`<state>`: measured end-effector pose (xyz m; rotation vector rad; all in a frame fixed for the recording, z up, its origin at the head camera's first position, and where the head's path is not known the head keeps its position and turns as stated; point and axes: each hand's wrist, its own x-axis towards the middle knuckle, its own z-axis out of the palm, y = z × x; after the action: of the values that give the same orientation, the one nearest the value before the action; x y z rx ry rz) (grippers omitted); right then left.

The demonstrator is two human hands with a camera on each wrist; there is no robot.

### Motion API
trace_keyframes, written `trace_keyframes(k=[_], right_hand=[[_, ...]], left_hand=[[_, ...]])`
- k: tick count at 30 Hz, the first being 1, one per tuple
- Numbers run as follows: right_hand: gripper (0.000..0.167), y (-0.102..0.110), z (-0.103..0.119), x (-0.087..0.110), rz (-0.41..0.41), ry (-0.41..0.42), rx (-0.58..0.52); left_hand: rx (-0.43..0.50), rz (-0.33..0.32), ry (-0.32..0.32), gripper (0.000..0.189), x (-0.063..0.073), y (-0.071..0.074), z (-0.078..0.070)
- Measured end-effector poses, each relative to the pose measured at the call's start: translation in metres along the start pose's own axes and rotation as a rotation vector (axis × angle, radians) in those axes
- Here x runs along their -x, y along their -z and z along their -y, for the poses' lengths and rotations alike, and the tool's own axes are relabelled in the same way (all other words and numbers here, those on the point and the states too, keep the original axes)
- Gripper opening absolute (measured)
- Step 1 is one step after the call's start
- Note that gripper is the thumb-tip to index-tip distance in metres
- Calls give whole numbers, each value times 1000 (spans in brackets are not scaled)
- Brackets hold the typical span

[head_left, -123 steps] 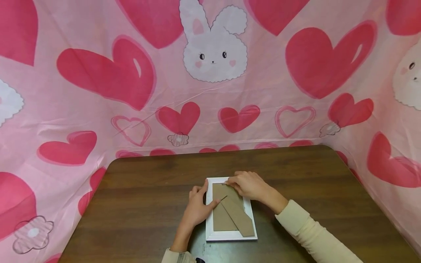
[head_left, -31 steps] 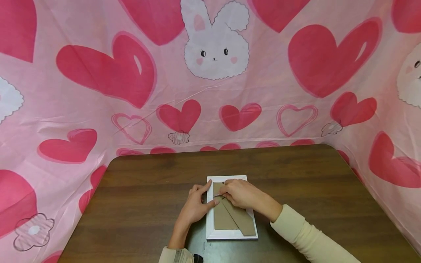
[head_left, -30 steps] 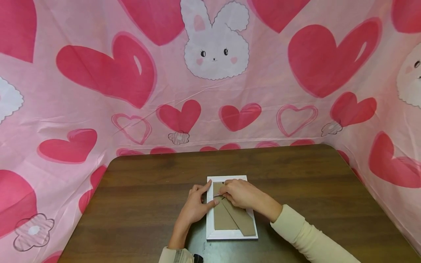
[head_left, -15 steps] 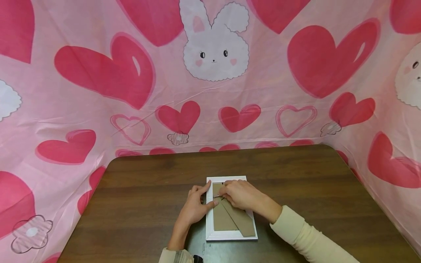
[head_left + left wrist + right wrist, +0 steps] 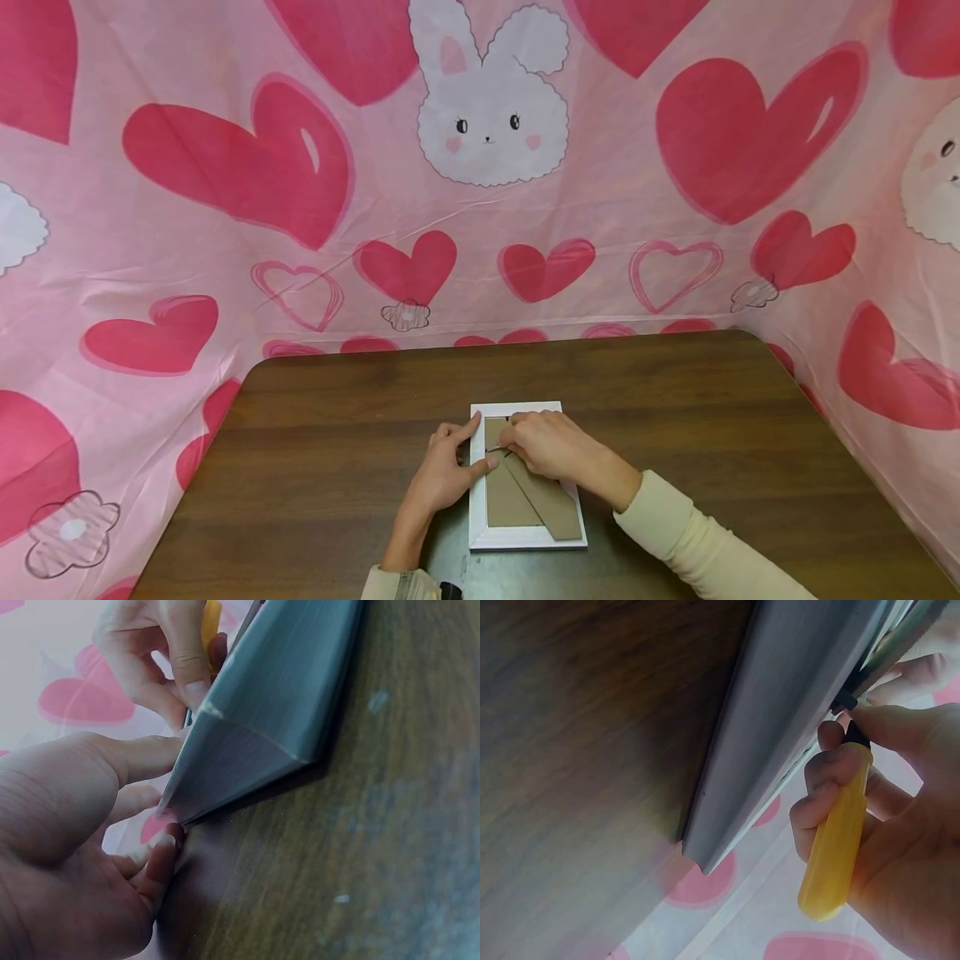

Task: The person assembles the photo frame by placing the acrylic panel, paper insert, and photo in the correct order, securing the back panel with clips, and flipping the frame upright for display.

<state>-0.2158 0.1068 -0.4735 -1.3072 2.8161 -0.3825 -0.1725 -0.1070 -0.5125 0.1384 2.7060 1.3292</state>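
Observation:
A white picture frame lies on the table with its brown backing board up. A slanted easel leg rests on that backing. My left hand holds the frame's left side, thumb over the backing and fingers along the outer edge. Near the top of the backing, my right hand grips a small yellow-handled tool with a black collar. A thin metal end of it shows in the left wrist view and points at the frame's inner edge. Its exact tip is hidden.
The dark wooden table spreads around the frame. Behind it and at both sides hangs a pink cloth printed with hearts and rabbits.
Since about four seconds ago my right hand has moved from the frame's top edge down and left over the backing. In the last second both hands have hardly moved.

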Motion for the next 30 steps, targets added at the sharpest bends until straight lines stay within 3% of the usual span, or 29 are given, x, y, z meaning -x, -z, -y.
trace_keyframes(k=[23, 30], right_hand=[[23, 2, 11, -6, 30, -6, 138], [17, -1, -1, -3, 9, 18, 18]], left_hand=[[-22, -5, -3, 77, -1, -1, 1], [-15, 8, -1, 77, -1, 0, 1]])
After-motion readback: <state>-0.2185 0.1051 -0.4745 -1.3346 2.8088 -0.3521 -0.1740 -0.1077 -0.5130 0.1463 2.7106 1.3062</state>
